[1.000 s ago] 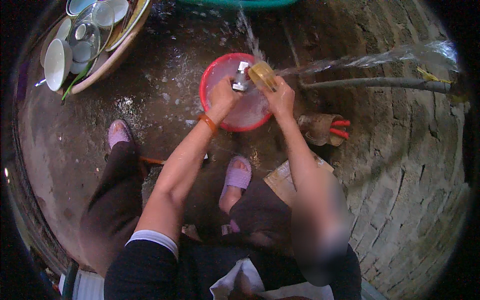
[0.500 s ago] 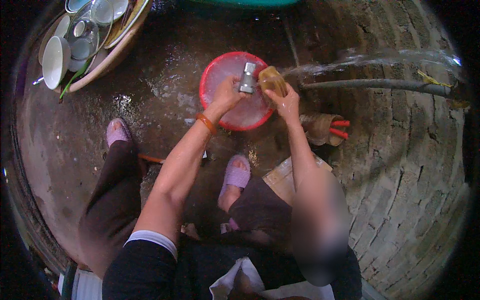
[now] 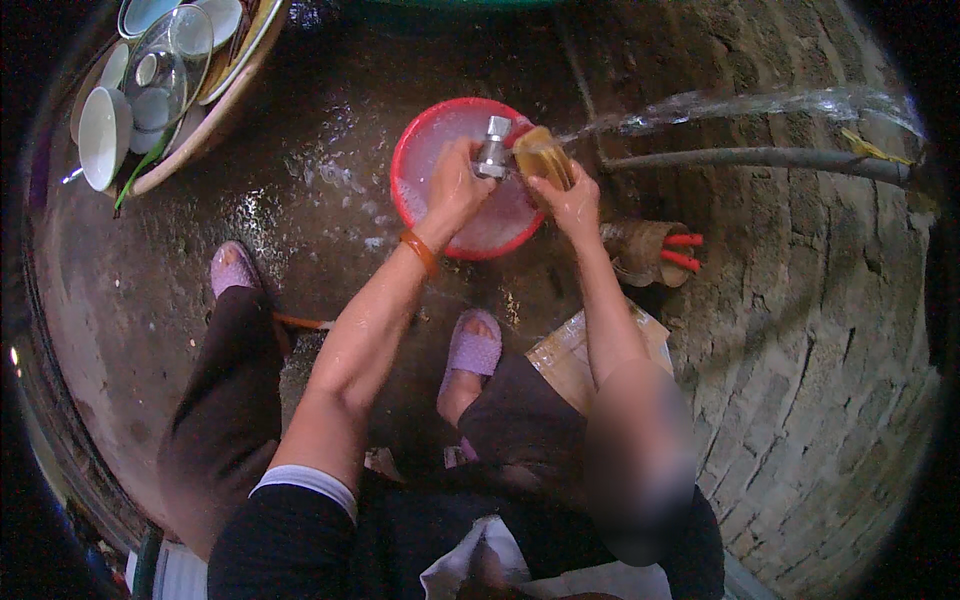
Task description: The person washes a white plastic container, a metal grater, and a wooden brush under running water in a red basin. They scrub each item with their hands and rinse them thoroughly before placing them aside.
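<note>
Over a red basin (image 3: 399, 180) of cloudy, soapy water, my left hand (image 3: 455, 195) has its fingers closed round a silver metallic cylinder (image 3: 492, 150) with a narrower middle; its exact kind is unclear. My right hand (image 3: 570, 205) grips a yellowish-brown translucent container (image 3: 541, 158) by its near end, thumb on top, at the basin's right rim. A stream of water (image 3: 720, 108) comes in from the right and reaches the container. The two held things are close together but apart.
At the far left a large tan basin (image 3: 165, 172) holds several bowls and a clear glass lid. A grey hose (image 3: 760, 157) lies along the brick wall at right. Near my right forearm are a brown cylinder (image 3: 640, 250) with red sticks and a flat board (image 3: 560, 350).
The yellowish container has turned in my right hand, showing more of its side. The silver cylinder is slightly more tilted in my left hand. The whole view has shifted a little.
</note>
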`<state>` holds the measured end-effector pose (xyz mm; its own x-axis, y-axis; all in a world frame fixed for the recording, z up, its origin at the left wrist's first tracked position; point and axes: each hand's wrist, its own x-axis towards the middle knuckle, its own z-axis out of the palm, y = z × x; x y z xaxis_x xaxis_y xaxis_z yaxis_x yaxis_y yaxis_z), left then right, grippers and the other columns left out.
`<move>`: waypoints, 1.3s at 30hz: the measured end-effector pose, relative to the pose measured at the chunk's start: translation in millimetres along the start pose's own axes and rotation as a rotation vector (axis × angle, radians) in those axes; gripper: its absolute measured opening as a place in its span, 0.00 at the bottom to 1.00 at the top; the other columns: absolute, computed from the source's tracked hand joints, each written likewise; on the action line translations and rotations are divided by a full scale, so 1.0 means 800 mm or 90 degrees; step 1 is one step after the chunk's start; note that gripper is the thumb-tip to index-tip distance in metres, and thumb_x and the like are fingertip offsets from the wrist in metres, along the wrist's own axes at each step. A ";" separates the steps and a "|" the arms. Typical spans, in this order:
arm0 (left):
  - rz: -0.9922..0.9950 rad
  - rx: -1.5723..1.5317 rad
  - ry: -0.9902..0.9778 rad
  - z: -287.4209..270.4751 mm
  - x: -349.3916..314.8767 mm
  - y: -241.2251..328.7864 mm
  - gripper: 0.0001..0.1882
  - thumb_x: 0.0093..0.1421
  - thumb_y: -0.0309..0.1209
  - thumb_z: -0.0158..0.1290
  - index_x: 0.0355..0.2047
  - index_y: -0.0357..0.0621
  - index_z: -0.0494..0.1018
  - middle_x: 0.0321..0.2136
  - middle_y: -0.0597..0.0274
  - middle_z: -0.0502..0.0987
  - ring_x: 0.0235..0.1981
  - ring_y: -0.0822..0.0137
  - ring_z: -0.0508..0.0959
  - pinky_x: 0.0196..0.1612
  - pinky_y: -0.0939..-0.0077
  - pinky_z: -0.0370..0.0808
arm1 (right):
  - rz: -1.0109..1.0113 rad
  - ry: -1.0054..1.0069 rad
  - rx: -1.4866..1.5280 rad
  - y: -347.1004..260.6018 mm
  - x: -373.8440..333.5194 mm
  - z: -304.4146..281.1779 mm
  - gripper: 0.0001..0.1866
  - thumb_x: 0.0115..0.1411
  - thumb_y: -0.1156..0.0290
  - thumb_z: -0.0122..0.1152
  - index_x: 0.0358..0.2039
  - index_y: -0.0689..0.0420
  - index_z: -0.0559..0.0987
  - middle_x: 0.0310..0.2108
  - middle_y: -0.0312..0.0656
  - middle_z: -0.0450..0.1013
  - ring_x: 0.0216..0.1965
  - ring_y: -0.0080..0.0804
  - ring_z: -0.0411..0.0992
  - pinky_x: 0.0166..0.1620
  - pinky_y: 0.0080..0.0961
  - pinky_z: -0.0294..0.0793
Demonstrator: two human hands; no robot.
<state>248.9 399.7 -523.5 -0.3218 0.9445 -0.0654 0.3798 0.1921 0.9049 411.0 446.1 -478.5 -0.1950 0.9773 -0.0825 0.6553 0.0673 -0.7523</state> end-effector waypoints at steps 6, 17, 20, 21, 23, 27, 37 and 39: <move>-0.065 -0.013 -0.072 0.006 -0.006 0.002 0.26 0.39 0.28 0.60 0.40 0.41 0.63 0.34 0.48 0.72 0.37 0.53 0.73 0.39 0.65 0.69 | -0.006 -0.010 -0.018 0.000 -0.020 -0.007 0.22 0.42 0.61 0.65 0.32 0.65 0.72 0.28 0.43 0.72 0.28 0.27 0.69 0.34 0.24 0.68; -0.052 0.009 -0.118 0.035 -0.008 0.004 0.29 0.39 0.27 0.59 0.44 0.40 0.64 0.33 0.49 0.73 0.36 0.53 0.73 0.39 0.65 0.69 | -0.026 -0.061 -0.130 -0.003 -0.018 -0.041 0.19 0.41 0.62 0.66 0.30 0.60 0.73 0.26 0.44 0.73 0.28 0.35 0.72 0.33 0.27 0.69; -0.059 -0.044 -0.070 0.040 -0.012 0.006 0.26 0.39 0.28 0.59 0.41 0.38 0.65 0.31 0.49 0.74 0.36 0.52 0.73 0.38 0.65 0.69 | -0.026 -0.051 -0.131 -0.002 -0.008 -0.043 0.19 0.41 0.62 0.66 0.30 0.60 0.73 0.27 0.44 0.73 0.29 0.37 0.72 0.33 0.28 0.69; -0.036 -0.037 -0.033 0.042 -0.014 0.008 0.25 0.39 0.28 0.59 0.40 0.38 0.66 0.30 0.49 0.74 0.36 0.52 0.73 0.38 0.65 0.69 | -0.024 -0.019 -0.144 -0.003 -0.001 -0.039 0.19 0.41 0.62 0.66 0.30 0.60 0.73 0.27 0.45 0.73 0.29 0.36 0.72 0.34 0.28 0.69; -0.035 -0.021 0.006 0.046 -0.018 0.013 0.23 0.39 0.28 0.59 0.38 0.38 0.66 0.28 0.49 0.74 0.35 0.51 0.74 0.37 0.65 0.70 | -0.026 0.021 -0.164 -0.005 0.004 -0.036 0.19 0.41 0.61 0.66 0.30 0.59 0.73 0.27 0.45 0.73 0.29 0.36 0.72 0.34 0.28 0.69; -0.093 0.018 0.004 0.051 -0.021 0.020 0.22 0.39 0.28 0.59 0.36 0.38 0.66 0.27 0.49 0.74 0.33 0.50 0.74 0.36 0.64 0.70 | -0.051 -0.039 -0.169 -0.008 -0.004 -0.048 0.19 0.40 0.61 0.66 0.31 0.58 0.73 0.27 0.46 0.73 0.30 0.39 0.72 0.33 0.29 0.69; -0.085 -0.093 -0.209 0.037 0.007 0.014 0.30 0.35 0.39 0.63 0.39 0.37 0.68 0.30 0.47 0.74 0.33 0.54 0.75 0.37 0.67 0.70 | -0.061 -0.006 -0.156 -0.004 0.019 -0.039 0.19 0.40 0.62 0.67 0.31 0.58 0.73 0.24 0.45 0.72 0.26 0.34 0.71 0.32 0.27 0.68; -0.115 -0.058 -0.208 0.036 0.008 0.017 0.32 0.34 0.41 0.62 0.39 0.39 0.67 0.33 0.47 0.73 0.36 0.52 0.73 0.40 0.64 0.68 | -0.044 -0.011 -0.091 -0.003 0.017 -0.036 0.19 0.40 0.63 0.67 0.30 0.60 0.73 0.25 0.44 0.72 0.26 0.31 0.70 0.32 0.26 0.68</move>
<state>277.4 416.0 -523.5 -0.0780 0.9353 -0.3452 0.2590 0.3533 0.8989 428.0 465.1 -458.8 -0.2552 0.9658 -0.0455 0.7364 0.1636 -0.6565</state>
